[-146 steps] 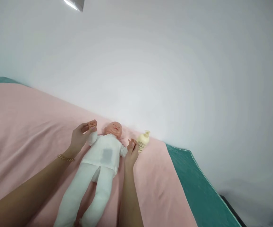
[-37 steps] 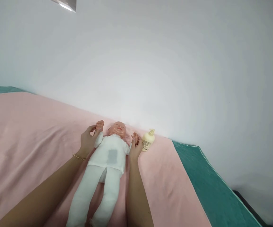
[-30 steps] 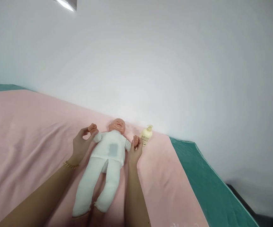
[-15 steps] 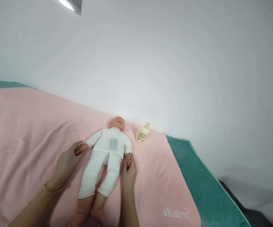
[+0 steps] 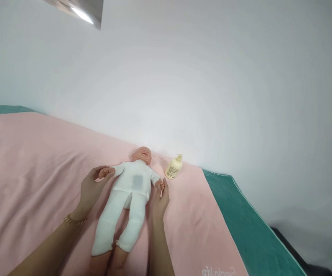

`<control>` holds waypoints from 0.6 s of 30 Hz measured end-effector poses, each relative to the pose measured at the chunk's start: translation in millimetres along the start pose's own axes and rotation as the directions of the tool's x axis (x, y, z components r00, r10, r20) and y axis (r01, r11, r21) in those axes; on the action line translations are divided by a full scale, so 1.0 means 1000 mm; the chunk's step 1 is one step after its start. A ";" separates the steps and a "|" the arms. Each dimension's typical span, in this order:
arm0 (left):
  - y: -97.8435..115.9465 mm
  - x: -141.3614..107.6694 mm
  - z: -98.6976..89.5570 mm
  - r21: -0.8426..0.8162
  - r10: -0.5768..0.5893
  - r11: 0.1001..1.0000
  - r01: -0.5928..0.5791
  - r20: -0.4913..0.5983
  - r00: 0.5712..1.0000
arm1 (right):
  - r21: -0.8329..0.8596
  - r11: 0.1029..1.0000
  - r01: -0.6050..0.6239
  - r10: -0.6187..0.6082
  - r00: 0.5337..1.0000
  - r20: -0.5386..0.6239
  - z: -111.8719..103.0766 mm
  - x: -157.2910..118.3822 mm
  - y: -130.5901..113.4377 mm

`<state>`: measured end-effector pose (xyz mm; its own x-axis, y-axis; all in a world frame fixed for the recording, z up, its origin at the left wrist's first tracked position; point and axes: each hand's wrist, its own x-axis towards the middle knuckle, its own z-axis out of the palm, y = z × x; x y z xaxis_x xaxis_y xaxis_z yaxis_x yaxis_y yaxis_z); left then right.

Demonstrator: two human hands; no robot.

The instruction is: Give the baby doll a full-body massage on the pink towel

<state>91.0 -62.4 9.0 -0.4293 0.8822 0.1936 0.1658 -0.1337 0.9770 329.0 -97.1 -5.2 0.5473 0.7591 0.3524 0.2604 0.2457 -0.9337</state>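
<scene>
A baby doll with a white cloth body lies on its back on a pink blanket, its head toward the wall. My left hand has its fingers around the doll's hand on the left side. On the other side, my right hand grips the doll's other hand between thumb and fingers. Both doll arms are raised outward from the body. A cream pump bottle stands just beyond my right hand, not touched. The doll's feet are cut off by the bottom of the view.
Behind the blanket rises a white wall. Green cloth shows from under the blanket at the right and far left. A dark edge lies at the lower right, and a shiny panel hangs at the top left.
Both my hands have moved up toward the doll's head, carrying the doll's hands with them. Its arms now point more outward. The view has tilted up slightly.
</scene>
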 end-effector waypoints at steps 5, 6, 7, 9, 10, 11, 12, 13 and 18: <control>0.004 0.044 0.032 -0.133 0.013 0.991 -0.019 -0.040 0.999 | 0.136 0.984 0.113 -0.108 0.993 -0.040 0.025 0.052 -0.001; 0.004 0.053 0.038 -0.152 0.017 0.988 -0.023 -0.040 0.999 | 0.157 0.979 0.130 -0.125 0.991 -0.045 0.030 0.063 0.002; 0.003 0.062 0.044 -0.166 0.018 0.986 -0.025 -0.039 0.999 | 0.175 0.974 0.145 -0.139 0.989 -0.047 0.035 0.073 0.005; 0.001 0.079 0.055 -0.173 0.008 0.985 -0.011 -0.020 1.000 | 0.191 0.967 0.171 -0.167 0.985 -0.040 0.043 0.092 0.014; 0.000 0.086 0.061 -0.164 -0.003 0.987 0.004 0.005 1.000 | 0.190 0.965 0.183 -0.180 0.983 -0.032 0.047 0.101 0.018; -0.001 0.092 0.067 -0.144 -0.017 0.989 0.021 0.034 0.999 | 0.184 0.964 0.192 -0.191 0.981 -0.020 0.051 0.110 0.023; -0.002 0.098 0.073 -0.117 -0.032 0.992 0.039 0.061 0.998 | 0.173 0.965 0.196 -0.198 0.980 -0.003 0.054 0.118 0.027; -0.003 0.103 0.079 -0.087 -0.045 0.995 0.053 0.086 0.995 | 0.160 0.968 0.192 -0.198 0.980 0.019 0.057 0.126 0.031; -0.007 0.120 0.102 0.004 -0.098 0.995 0.099 0.174 0.980 | 0.030 0.997 0.074 -0.078 0.987 0.140 0.067 0.157 0.044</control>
<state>128.6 90.3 16.5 -0.2826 0.9560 0.0787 0.1266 -0.0442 0.9910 373.0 73.3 5.2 0.4090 0.8145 0.4115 0.2761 0.3193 -0.9065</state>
